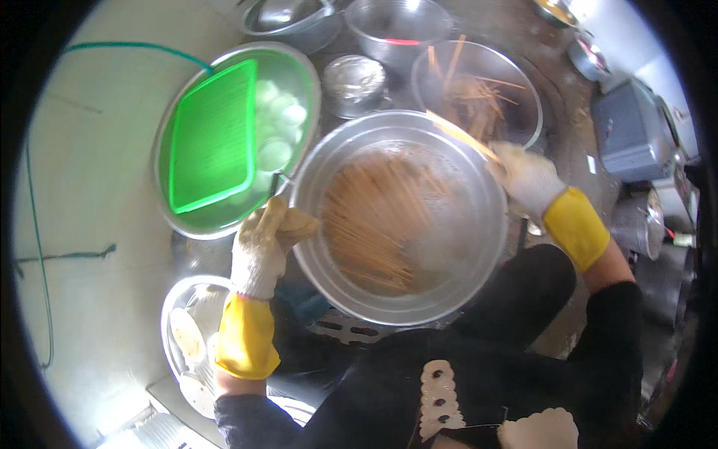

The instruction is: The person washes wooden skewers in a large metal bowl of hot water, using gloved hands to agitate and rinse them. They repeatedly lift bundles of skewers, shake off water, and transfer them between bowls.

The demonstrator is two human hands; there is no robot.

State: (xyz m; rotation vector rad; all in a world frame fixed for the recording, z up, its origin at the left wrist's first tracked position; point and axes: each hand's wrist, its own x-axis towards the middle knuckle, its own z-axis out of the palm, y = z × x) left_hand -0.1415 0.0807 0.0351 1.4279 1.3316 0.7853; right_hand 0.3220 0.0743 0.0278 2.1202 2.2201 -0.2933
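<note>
In front of me stands a wide metal basin [496, 236] of cloudy, steaming liquid, with many thin wooden sticks [370, 219] fanned out in it. My right hand [521, 174], in a white glove over a yellow cuff, grips a few light wooden sticks [463, 134] above the basin's upper right rim. At the left rim is my left hand [272, 241], gloved the same way, with its fingers bent beside a dark handle [275, 183]. Whether it grips the handle is unclear.
A clear bowl [538, 106] of loose sticks stands behind the basin. To the left, a large basin [160, 163] holds a green plastic basket [213, 140] and round pale objects [275, 154]. Metal bowls [398, 28], a foil-covered pot [354, 78] and a grey container [634, 129] stand around.
</note>
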